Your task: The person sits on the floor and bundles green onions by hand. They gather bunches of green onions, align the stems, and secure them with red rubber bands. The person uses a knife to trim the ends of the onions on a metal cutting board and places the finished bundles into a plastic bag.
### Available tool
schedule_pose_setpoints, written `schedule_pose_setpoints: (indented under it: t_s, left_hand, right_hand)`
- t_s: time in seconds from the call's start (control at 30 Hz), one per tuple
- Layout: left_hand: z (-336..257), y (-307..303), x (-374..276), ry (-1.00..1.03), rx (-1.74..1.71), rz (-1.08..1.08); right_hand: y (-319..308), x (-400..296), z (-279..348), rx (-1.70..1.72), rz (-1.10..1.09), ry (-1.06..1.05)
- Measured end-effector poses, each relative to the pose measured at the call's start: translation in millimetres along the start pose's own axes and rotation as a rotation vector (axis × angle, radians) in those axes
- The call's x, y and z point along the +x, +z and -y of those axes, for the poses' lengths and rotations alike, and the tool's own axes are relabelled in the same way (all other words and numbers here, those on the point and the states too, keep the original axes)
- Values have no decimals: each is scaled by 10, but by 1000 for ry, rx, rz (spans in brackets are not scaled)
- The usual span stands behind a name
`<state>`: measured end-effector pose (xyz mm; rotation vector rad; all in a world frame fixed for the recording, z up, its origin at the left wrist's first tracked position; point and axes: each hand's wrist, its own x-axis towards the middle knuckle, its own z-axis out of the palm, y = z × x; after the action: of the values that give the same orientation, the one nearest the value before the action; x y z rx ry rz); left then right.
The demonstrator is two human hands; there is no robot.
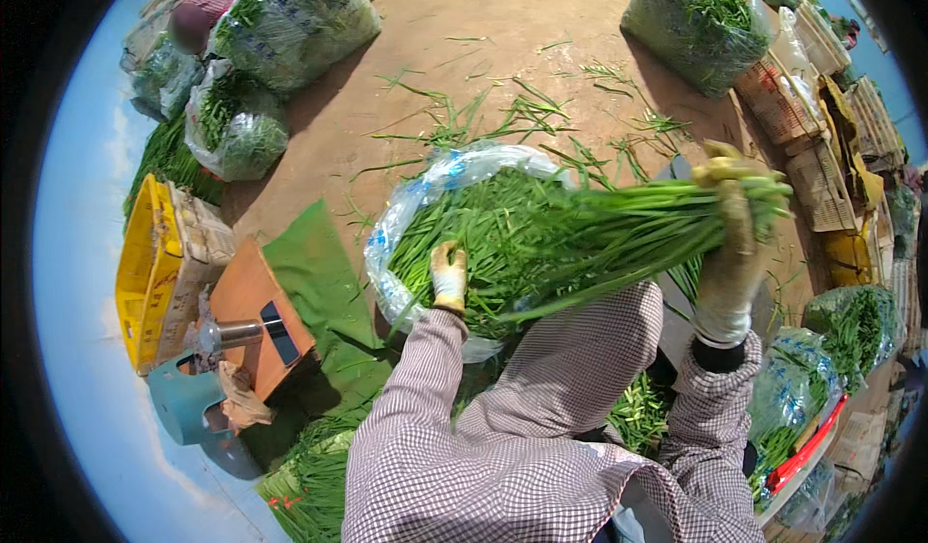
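Note:
Before me stands a clear plastic bag (388,257), its rim folded open, filled with cut green leafy stalks (493,217). My right hand (732,217), in a soiled work glove, grips a bunch of long green stalks (638,224) near its pale ends. The bunch lies almost level, its leafy ends trailing left over the bag. My right hand is raised to the right of the bag and slightly blurred. My left hand (449,276), gloved too, is in among the greens on the bag's left side. Its fingertips are partly hidden, so its hold is unclear.
Loose stalks (536,108) litter the brown floor beyond the bag. At left are a yellow crate (148,275), an orange board (250,304) bearing a phone (280,333), and a green cloth (319,275). Stuffed bags (297,28) and crates (783,97) flank the floor. A person (203,3) is at upper left.

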<state>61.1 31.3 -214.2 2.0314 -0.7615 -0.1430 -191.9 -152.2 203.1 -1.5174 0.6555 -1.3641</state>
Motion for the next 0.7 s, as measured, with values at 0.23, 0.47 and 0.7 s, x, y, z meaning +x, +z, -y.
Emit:
schedule_pose_setpoints:
  t_s: [0.23,0.47,0.7]
  left_hand:
    - [-2161,-1480,90,45,-597,360]
    - [-2643,-2141,28,166,-504,-4]
    - [-2823,-1877,-615,-248,-1204,698]
  right_hand:
    - [821,-582,-725,63,484,588]
    - [550,-410,-256,248,192,136]
    - [423,-277,99,6,185,-318]
